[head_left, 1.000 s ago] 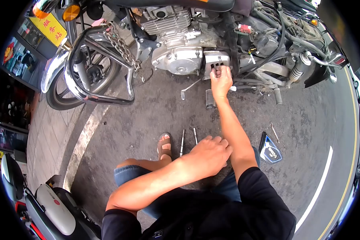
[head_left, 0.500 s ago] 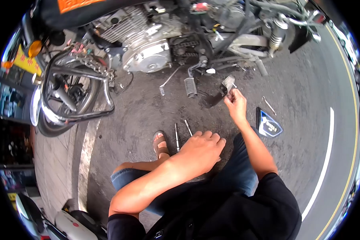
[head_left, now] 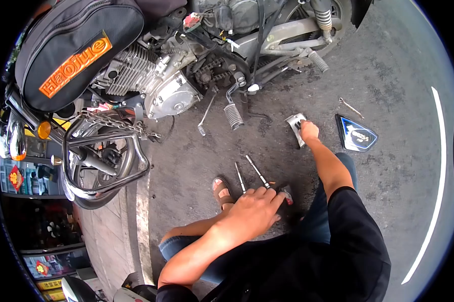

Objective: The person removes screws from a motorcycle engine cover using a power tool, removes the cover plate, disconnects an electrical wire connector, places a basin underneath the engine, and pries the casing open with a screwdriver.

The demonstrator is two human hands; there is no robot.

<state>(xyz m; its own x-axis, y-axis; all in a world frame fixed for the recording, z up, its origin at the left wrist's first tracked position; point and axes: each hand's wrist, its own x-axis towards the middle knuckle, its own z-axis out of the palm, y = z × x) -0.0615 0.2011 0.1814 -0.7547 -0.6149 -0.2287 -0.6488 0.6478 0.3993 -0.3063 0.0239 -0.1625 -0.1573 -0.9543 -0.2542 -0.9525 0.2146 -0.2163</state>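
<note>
My right hand (head_left: 309,132) is closed on a silver metal cover (head_left: 295,121) with dark slots, low over or on the asphalt right of the foot pegs. My left hand (head_left: 254,211) is curled, palm down, near my knees; its palm side is hidden, so anything in it cannot be made out. Just beyond its fingers lie two metal rod-like tools (head_left: 257,170) and a small dark and red object (head_left: 287,195). The motorcycle's engine (head_left: 174,98) shows an exposed chain and sprocket area (head_left: 213,73).
A blue and black side panel (head_left: 358,135) and a wrench (head_left: 351,107) lie at the right. The foot peg (head_left: 233,117) and shift lever (head_left: 206,118) stick out toward me. A chrome crash bar (head_left: 106,175) and black bag (head_left: 81,50) are at the left.
My right hand has taken the metal cover off the engine, exposing the chain, and carried it right and down to the ground. My left hand stays near my knees. The view has shifted.
</note>
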